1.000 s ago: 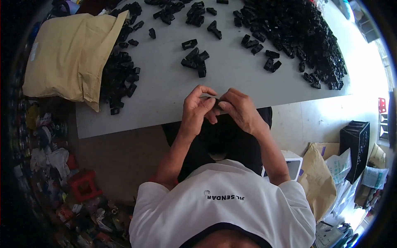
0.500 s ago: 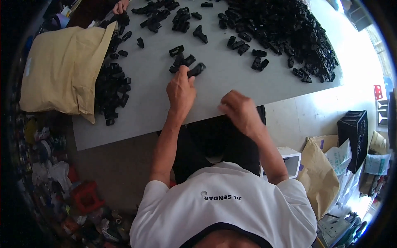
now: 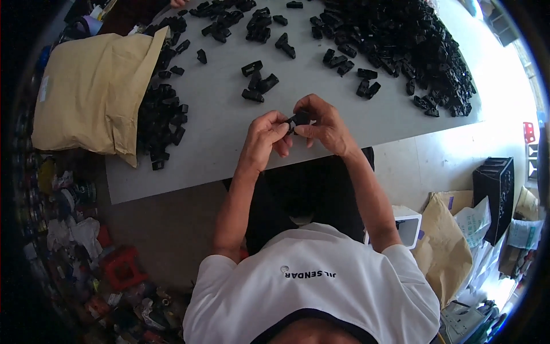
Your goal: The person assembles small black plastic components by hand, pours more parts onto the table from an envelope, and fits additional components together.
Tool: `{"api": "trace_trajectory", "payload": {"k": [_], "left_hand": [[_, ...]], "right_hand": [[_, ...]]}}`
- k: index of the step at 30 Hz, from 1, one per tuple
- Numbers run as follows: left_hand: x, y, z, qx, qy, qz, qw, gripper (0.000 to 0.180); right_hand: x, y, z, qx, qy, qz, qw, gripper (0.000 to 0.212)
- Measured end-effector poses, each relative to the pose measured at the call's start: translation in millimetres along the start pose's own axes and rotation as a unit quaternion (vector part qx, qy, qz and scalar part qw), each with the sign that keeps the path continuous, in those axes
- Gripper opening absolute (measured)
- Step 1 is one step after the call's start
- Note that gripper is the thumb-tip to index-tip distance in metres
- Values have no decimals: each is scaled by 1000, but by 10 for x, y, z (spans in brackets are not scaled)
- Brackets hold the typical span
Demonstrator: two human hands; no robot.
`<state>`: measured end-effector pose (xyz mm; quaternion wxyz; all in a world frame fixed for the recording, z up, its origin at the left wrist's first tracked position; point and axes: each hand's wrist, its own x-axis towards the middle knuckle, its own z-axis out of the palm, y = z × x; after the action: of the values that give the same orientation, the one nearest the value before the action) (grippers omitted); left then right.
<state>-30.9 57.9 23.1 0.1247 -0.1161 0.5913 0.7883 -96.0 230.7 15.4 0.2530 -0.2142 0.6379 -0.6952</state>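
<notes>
Near the front edge of the grey table, a small black plastic part (image 3: 300, 118) is held between both my hands. My left hand (image 3: 264, 137) pinches its left end with thumb and fingers. My right hand (image 3: 325, 127) grips the other end, fingers curled over the top and thumb underneath. The fingers cover much of the part, so its exact kind is unclear. Just beyond my left hand lies a little cluster of similar black plastic parts (image 3: 266, 83). More loose black parts (image 3: 285, 46) lie farther off on the table.
A large heap of black parts (image 3: 412, 51) covers the table's far right. A brown paper bag (image 3: 91, 94) stands at the left, beside another pile (image 3: 166, 117). Another person's hand (image 3: 179, 3) shows at the far edge. A red stool (image 3: 123, 268) stands on the floor at lower left.
My left hand has drawn back from the cluster toward me with a black part. My right hand has moved up and in, and now grips the part too.
</notes>
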Motion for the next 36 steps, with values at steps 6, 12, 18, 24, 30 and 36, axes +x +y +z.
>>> {"api": "trace_trajectory", "payload": {"k": [6, 12, 18, 24, 30, 36], "left_hand": [[-175, 60, 169, 312, 91, 129, 937, 14], [-140, -43, 111, 71, 78, 166, 980, 14], [-261, 170, -277, 178, 201, 148, 952, 19], [-111, -113, -242, -133, -3, 57, 989, 20], [-59, -222, 30, -213, -74, 16, 974, 19], [-63, -293, 77, -144, -34, 58, 987, 20]], "right_hand": [[9, -198, 16, -105, -30, 40, 993, 29], [38, -250, 203, -42, -7, 5, 999, 24], [63, -157, -137, -260, -10, -6, 966, 29], [194, -96, 140, -533, 116, -49, 837, 34], [-107, -189, 100, -317, 74, -149, 934, 26], [-201, -21, 297, -281, 139, -165, 935, 22]]}}
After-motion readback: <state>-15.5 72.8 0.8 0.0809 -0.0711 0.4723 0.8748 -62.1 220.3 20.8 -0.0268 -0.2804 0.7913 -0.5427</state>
